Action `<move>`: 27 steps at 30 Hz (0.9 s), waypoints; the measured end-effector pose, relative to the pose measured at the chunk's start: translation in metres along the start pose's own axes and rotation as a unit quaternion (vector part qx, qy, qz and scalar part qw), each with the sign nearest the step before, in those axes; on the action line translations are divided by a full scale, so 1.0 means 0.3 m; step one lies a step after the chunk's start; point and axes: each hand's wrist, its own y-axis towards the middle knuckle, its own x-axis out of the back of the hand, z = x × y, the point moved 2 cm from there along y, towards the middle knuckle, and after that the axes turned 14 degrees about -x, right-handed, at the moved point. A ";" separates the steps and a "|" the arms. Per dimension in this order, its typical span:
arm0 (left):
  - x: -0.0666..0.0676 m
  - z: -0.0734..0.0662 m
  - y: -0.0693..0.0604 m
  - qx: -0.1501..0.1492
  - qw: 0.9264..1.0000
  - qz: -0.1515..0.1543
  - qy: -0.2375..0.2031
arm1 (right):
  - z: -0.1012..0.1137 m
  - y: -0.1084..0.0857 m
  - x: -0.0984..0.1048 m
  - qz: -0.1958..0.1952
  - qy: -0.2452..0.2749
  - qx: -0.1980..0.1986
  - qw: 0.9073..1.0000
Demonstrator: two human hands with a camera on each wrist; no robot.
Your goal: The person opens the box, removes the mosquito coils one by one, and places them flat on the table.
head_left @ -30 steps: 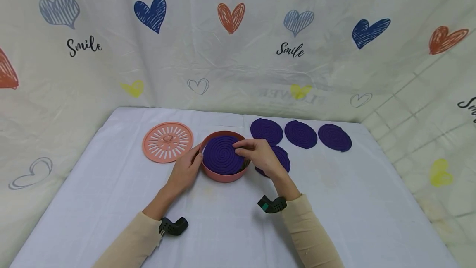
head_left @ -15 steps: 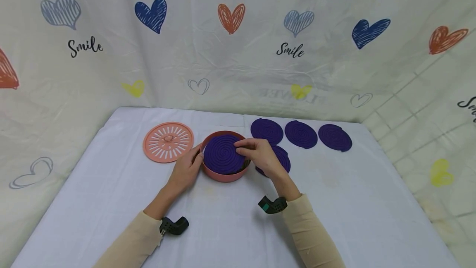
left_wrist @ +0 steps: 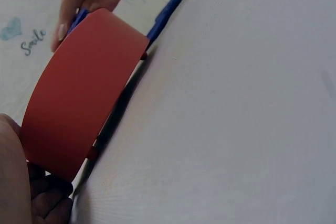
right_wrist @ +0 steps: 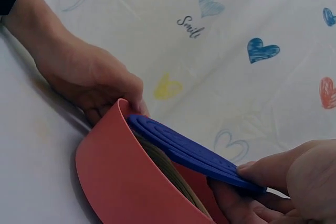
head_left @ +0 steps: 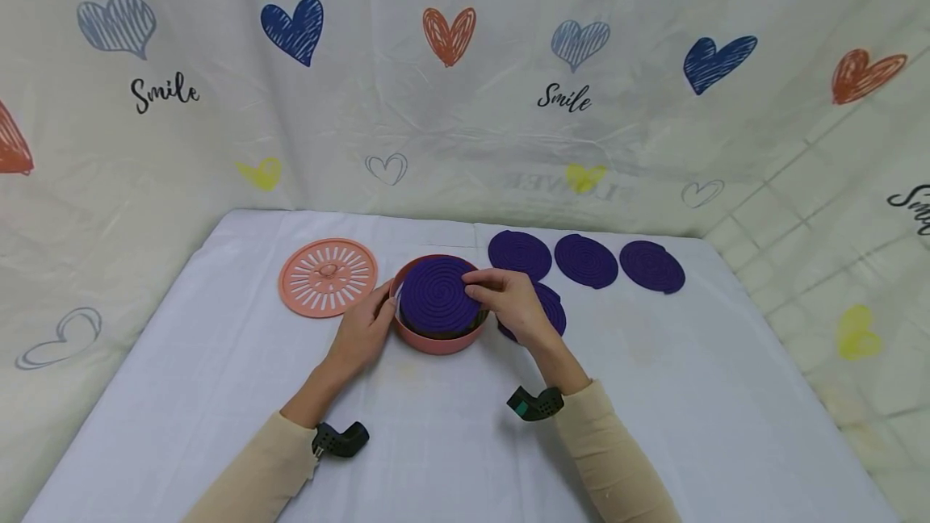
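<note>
In the head view a purple mosquito coil (head_left: pixel 437 297) lies over the mouth of a round salmon-red tin (head_left: pixel 439 345). My right hand (head_left: pixel 514 305) pinches the coil's right edge between thumb and fingers. From the right wrist view, that coil (right_wrist: pixel 184 145) tilts, its far edge at the rim and its held side raised. Dark greenish layers (right_wrist: pixel 170 169) show beneath it inside the tin. My left hand (head_left: pixel 362 329) grips the tin's left side, thumb at the rim and fingers underneath in the left wrist view. The tin's red wall (left_wrist: pixel 84 87) hides most of the coil there.
Left of the tin lies a slotted salmon lid (head_left: pixel 328 278) with a small knob. Several more coils (head_left: pixel 587 261) lie flat at the back right, one (head_left: pixel 550 313) partly behind my right hand. A white cloth (head_left: pixel 436 442) covers the table; a printed curtain hangs behind.
The held coil has shifted slightly away and to the right, its near edge rising so more of the dark layer shows. My right hand moved with it; my left hand stays on the tin.
</note>
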 end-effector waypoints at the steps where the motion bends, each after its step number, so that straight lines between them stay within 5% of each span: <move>1: 0.000 0.000 0.000 0.000 1.000 0.000 0.000 | -0.001 -0.001 0.001 0.000 0.004 0.000 1.000; 27: 0.000 -0.005 -0.001 0.014 1.000 0.021 -0.006 | -0.036 -0.050 0.102 -0.024 0.055 -0.005 0.998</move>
